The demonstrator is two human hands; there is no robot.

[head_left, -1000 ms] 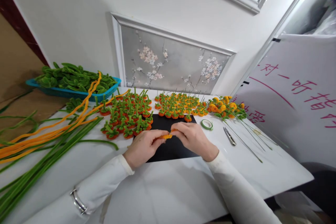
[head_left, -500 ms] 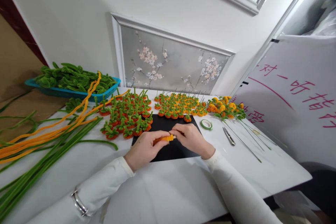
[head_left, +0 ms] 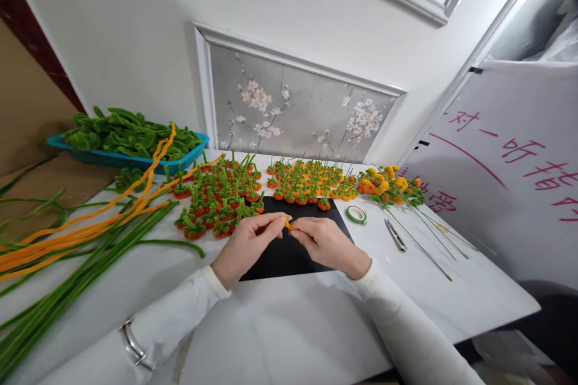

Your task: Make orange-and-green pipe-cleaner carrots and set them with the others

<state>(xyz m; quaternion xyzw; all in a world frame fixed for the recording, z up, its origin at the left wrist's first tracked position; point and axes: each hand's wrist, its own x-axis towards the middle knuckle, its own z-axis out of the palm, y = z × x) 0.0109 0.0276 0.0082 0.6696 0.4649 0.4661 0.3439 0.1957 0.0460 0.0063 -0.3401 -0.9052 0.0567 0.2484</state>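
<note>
Above the black mat [head_left: 311, 255], both my hands pinch a small orange pipe cleaner piece [head_left: 289, 225], mostly covered by my fingers. My left hand [head_left: 248, 243] is closed on its left side. From the other side, my right hand [head_left: 327, 245] grips it between thumb and bent fingers. Behind my hands stand several small orange pipe cleaner persimmons with green tops [head_left: 221, 204], and a paler orange group [head_left: 311, 177] sits to the right of them.
Long green pipe cleaners [head_left: 90, 277] and orange pipe cleaners [head_left: 112, 219] spread across the left. A blue basket [head_left: 121, 160] holds green leaf-like pieces. On the right are green tape [head_left: 356, 215], a utility knife [head_left: 395, 234] and orange flower stems [head_left: 391, 183].
The coiled orange piece seen half a second ago is now mostly hidden by my fingers. My left hand has turned and risen slightly, and the fingertips of both hands are closer together.
</note>
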